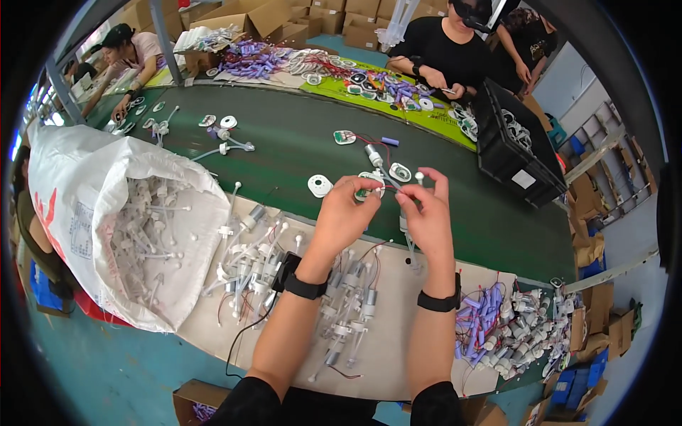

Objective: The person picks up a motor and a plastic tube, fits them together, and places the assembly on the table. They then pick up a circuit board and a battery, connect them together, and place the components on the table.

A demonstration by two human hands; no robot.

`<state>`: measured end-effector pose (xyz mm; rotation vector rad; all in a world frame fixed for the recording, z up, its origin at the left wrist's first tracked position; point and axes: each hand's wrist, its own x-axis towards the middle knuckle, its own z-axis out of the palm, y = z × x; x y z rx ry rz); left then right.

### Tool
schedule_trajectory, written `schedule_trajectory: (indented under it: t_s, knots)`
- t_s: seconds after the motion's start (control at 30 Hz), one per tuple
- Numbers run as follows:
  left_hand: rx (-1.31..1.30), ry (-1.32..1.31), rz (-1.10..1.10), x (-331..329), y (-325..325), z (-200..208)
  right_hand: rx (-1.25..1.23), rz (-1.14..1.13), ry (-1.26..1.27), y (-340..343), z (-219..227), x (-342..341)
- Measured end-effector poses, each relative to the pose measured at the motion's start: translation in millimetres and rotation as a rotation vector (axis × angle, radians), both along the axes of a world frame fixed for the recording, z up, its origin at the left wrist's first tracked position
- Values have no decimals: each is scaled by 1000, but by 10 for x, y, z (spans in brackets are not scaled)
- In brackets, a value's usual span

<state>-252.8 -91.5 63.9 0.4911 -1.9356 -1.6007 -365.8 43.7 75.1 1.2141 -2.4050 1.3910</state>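
Note:
My left hand [347, 213] and my right hand [429, 213] meet over the near edge of the green conveyor belt [277, 128]. Thumb and forefinger of each are pinched on thin red wires [388, 187] stretched between them. Just behind the fingertips lies a white round part with a green circuit board [370, 177], partly covered by my hand. A small silver motor with a white end [374, 156] lies beyond, near a white oval ring [400, 172] and a purple battery [390, 141]. A white disc [320, 186] sits left of my left hand.
A white woven sack [78, 192] of clear plastic parts stands at left. Motors with tubes [249, 266] pile near my forearms; batteries [477, 319] lie at right. A black crate [522, 167] stands far right. Across the belt, a person [444, 57] handles small parts.

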Motion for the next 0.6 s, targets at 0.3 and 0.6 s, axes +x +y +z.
schedule_trajectory:
  t_s: [0.3,0.6]
  knots:
    - [85,81,16,-26,-16,-131,6,19,48,-27,-8,38]
    - [-85,-33,46,20,52,-24,103,51,218,-133,-20,171]
